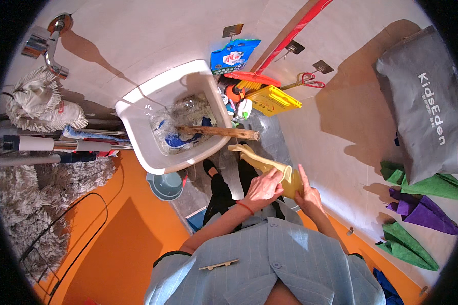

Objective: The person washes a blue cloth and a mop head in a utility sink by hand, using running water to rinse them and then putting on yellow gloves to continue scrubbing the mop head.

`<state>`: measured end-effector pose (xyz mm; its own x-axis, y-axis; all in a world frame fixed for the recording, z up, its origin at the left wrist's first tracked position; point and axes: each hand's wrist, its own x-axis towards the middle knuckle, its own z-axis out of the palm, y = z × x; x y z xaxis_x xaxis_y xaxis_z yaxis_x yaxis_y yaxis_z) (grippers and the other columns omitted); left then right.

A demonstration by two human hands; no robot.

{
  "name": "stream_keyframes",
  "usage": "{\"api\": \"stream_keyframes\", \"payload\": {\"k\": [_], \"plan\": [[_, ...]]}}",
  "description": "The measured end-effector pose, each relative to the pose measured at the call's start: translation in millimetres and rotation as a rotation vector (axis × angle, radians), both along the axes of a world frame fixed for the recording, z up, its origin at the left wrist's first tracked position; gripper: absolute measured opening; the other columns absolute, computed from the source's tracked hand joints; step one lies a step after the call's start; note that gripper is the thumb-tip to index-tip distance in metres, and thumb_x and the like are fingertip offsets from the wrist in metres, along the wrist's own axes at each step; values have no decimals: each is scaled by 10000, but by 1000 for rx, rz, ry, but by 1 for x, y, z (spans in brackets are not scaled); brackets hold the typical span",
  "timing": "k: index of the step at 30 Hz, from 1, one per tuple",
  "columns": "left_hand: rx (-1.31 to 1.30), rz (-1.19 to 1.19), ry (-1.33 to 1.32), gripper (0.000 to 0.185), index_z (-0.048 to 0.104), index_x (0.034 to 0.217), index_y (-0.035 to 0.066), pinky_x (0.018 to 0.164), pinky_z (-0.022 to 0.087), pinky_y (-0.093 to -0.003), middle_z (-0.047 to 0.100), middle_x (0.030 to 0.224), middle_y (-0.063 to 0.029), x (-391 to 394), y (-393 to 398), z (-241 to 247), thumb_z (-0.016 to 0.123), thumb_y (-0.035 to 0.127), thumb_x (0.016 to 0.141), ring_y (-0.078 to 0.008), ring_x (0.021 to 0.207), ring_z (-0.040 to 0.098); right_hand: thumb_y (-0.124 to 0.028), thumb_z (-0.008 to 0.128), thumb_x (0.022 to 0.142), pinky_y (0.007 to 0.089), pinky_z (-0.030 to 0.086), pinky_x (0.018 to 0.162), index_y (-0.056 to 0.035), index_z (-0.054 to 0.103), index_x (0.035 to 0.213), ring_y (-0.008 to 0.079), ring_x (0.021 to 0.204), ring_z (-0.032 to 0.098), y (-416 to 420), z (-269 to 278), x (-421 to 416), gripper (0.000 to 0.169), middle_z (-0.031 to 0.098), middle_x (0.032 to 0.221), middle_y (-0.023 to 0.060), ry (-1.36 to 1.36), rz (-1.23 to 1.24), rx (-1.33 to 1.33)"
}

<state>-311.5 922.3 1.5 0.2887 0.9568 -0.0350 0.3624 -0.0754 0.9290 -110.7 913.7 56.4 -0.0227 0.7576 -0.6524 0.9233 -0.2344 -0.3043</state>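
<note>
A pale yellow rubber glove [265, 164] hangs in front of my body, its fingers pointing towards the sink. My left hand [262, 189], with a red cord on the wrist, pinches the glove near its open cuff. On the cuff's other side, my right hand [310, 194] holds the edge with the thumb, index finger stretched out; its remaining fingers are partly hidden. Beyond the glove stands a deep white utility sink [137, 152]. Water and blue wet cloth [175, 140] lie in it. A wooden stick [221, 131] leans from the water over the sink's near right rim.
A chrome tap [55, 63] is on the left wall above mop heads [38, 99] and mop handles [72, 145]. Grey basins [166, 186] sit below the sink. Bottles [244, 108], a yellow dustpan [276, 101] and a red broom [290, 38] crowd its right. Cloths [423, 213] hang on the right wall.
</note>
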Motion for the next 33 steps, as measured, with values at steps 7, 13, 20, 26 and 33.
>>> {"api": "stream_keyframes", "payload": {"k": [7, 13, 20, 26, 33], "plan": [[174, -389, 175, 258, 572, 996, 57, 735, 539, -442, 572, 935, -108, -2, 11, -2, 653, 122, 761, -320, 863, 643, -218, 618, 891, 512, 517, 671, -252, 461, 1433, 430, 725, 647, 19, 20, -26, 565, 667, 755, 210, 222, 104, 171], [258, 91, -34, 159, 600, 926, 59, 706, 522, -394, 553, 884, -88, -3, 13, 24, 693, 91, 802, -274, 815, 609, -363, 577, 896, 482, 513, 671, -88, 729, 922, 395, 732, 664, 18, -5, -20, 315, 669, 759, 205, 13, 76, 138], [-88, 176, -459, 121, 631, 977, 24, 745, 513, -299, 641, 930, -81, 8, -14, 18, 662, 26, 861, -189, 844, 638, -188, 635, 844, 337, 488, 569, 4, 731, 903, 133, 609, 625, 7, -36, -24, 222, 685, 658, 116, 332, -116, 229], [-298, 10, -324, 226, 628, 1050, 7, 806, 511, -314, 658, 940, -89, -16, 15, 33, 707, 86, 852, -177, 889, 638, -316, 606, 884, 439, 530, 695, -43, 737, 898, 373, 795, 683, 15, -33, -10, 303, 682, 833, 219, 198, -241, 145], [105, -565, -208, 774, 457, 1367, 23, 997, 435, -460, 537, 1340, -172, 35, 53, 52, 839, 267, 741, -361, 1229, 520, -306, 606, 971, 309, 421, 531, -6, 693, 823, 45, 597, 461, 19, 110, -1, 345, 577, 577, 19, 611, -364, 516]]}}
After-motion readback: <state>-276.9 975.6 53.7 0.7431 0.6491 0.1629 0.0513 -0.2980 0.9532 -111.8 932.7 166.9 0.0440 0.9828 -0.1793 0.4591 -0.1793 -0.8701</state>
